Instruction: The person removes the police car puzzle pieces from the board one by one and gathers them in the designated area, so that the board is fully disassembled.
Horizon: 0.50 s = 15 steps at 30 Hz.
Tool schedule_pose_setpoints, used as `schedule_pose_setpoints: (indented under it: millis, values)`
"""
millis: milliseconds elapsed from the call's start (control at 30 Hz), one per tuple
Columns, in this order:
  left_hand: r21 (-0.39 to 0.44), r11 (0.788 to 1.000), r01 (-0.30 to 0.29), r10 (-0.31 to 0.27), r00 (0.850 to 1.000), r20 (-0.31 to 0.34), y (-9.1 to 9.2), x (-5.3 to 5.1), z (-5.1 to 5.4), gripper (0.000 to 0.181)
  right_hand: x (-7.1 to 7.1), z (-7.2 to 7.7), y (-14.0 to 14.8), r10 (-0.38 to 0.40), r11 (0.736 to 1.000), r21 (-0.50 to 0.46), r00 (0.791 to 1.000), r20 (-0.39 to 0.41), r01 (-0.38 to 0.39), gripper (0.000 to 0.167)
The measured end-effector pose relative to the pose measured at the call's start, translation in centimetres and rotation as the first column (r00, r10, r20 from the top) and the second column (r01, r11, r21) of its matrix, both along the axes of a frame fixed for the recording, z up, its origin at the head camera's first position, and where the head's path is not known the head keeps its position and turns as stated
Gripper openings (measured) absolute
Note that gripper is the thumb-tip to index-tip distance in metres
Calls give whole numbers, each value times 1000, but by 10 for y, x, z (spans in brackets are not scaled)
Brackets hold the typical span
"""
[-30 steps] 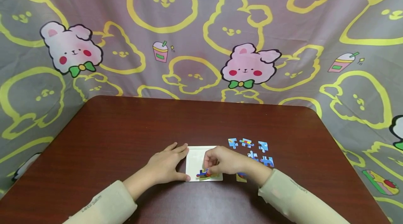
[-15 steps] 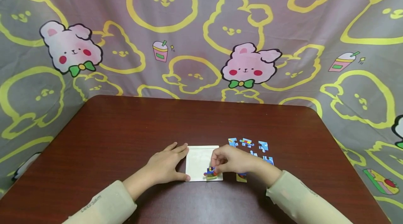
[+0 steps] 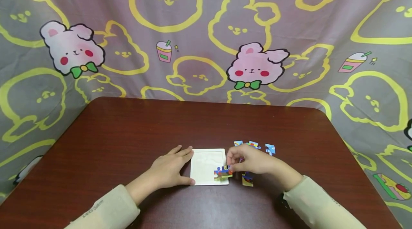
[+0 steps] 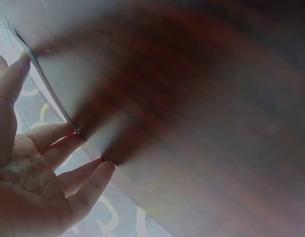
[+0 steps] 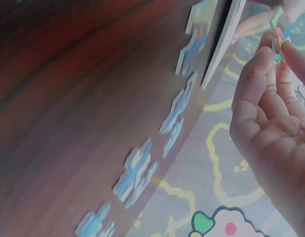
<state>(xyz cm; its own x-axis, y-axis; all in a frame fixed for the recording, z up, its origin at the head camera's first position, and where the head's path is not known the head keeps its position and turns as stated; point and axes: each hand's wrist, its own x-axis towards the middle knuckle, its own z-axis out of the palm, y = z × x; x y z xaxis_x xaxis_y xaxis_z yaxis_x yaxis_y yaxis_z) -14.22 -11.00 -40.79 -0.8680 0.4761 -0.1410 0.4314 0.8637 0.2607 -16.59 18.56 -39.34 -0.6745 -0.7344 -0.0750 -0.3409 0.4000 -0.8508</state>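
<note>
In the head view, a square pale puzzle board [image 3: 204, 161] with a raised rim lies on the table. My left hand [image 3: 168, 168] rests along its left edge, fingers and thumb spread and touching the rim; the left wrist view shows the fingertips against the board's edge. Over the board's lower right part, my right hand [image 3: 249, 159] pinches a jigsaw piece [image 3: 221, 174] with blue, red and yellow print between thumb and fingertips. The right wrist view shows this pinched piece [image 5: 278, 37] nearly edge-on. Whether it is one piece or two joined, I cannot tell.
Several loose jigsaw pieces lie right of the board, among them a blue one [image 3: 270, 149] at the back and a yellow-bottomed one [image 3: 247, 179] nearer the front. My right hand covers some of them. Beyond the dark wooden table [image 3: 145, 125] hangs a patterned curtain [image 3: 193, 25].
My right hand has moved right with the pinched piece, from the board's lower middle to its right edge, and the piece has tilted. The left hand has stayed in place.
</note>
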Motion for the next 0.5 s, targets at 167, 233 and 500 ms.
schedule_pose_setpoints:
  millis: [167,233,500]
  values:
    - [0,1000,0,0,1000,-4,0,0,1,93,-1,3,10,-31,1000,6,1000,6,31,11]
    - [-2,1000,1,-1,1000,-3,0,0,1,93,-1,5,14,-45,999,5,999,6,45,10]
    - [-4,1000,-5,5,1000,4,0,0,0,93,1,10,34,-106,994,4,994,-1,106,9]
